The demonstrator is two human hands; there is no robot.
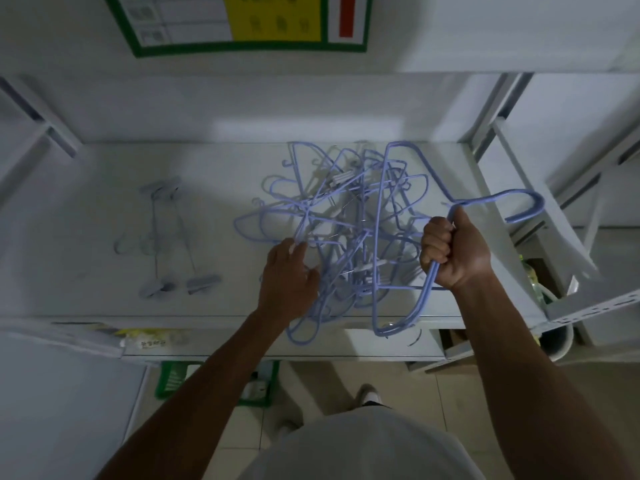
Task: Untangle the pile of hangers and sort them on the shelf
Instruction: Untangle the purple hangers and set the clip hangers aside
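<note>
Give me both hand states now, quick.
Left hand: fingertips on the hanger pile; grip cannot be told.
Right hand: closed in a fist around one blue hanger.

No legible text found. The wall poster, green-bordered with a yellow panel and a red bar, carries printed rows too blurred to read. A small white tag under the shelf front edge bears dark marks, also indecipherable.

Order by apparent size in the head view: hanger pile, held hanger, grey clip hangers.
1. hanger pile, barely larger.
2. held hanger; nearer the camera, so this ranking is unsure.
3. grey clip hangers, smallest.
</note>
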